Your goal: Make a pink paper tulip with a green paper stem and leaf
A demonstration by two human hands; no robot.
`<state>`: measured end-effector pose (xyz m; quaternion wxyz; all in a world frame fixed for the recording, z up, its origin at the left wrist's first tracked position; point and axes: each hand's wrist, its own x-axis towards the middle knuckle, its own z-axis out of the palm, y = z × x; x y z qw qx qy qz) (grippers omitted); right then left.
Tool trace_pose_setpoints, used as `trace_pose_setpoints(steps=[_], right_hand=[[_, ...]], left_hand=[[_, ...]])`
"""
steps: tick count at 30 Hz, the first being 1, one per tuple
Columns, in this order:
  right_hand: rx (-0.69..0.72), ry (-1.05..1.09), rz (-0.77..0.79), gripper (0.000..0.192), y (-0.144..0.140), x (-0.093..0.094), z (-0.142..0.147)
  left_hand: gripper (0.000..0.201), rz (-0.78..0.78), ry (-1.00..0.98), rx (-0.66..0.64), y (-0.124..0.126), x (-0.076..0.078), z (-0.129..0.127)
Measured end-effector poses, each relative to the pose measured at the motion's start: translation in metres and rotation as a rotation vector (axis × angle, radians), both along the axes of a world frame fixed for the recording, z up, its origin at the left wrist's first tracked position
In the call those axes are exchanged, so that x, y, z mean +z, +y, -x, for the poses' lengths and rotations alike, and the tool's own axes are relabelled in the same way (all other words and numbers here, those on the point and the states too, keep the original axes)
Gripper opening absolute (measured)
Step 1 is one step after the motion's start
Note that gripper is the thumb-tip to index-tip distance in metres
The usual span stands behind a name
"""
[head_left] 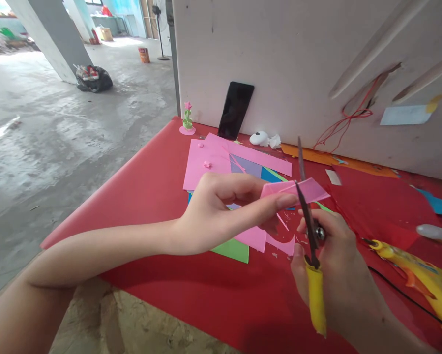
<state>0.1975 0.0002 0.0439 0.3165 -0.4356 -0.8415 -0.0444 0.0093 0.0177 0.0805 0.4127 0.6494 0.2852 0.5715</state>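
My left hand [235,206] pinches a folded strip of pink paper [314,191] between thumb and fingers, raised above the table. In my right hand [331,255] is a pair of scissors [315,290] with yellow handles. Their blades are apart, one in front of the pink strip and the other rising behind it. Below my hands lie pink sheets [202,157], a green sheet [231,250] and blue and purple paper. Two small folded pink pieces rest on a pink sheet. Some fingers of my right hand are hidden behind the scissors.
A yellow glue gun [416,270] with a black cord lies at the right. A black phone [236,109] leans on the white panel [290,64] behind. A small paper flower [187,118] stands at the back left corner of the red table [132,196]. Paper scraps lie about.
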Motion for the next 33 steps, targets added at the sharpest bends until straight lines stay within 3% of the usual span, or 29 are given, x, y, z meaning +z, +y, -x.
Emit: trace_pose_setpoints(steps=[5, 10, 23, 33], right_hand=[[0.045, -0.021, -0.039, 0.045, 0.004, -0.003, -0.004], [-0.014, -0.052, -0.010, 0.045, 0.003, -0.003, -0.007], [0.022, -0.126, -0.220, 0.036, 0.006, 0.001, -0.013], [0.024, -0.128, -0.133, 0.030, 0.007, 0.012, -0.014]], left_hand=[[0.030, 0.022, -0.032, 0.006, 0.003, -0.001, 0.001], [0.032, 0.039, -0.028, 0.029, 0.007, -0.002, 0.002], [0.040, -0.056, 0.139, 0.067, 0.009, 0.000, 0.009], [0.042, 0.071, 0.138, 0.000, 0.006, 0.008, 0.009]])
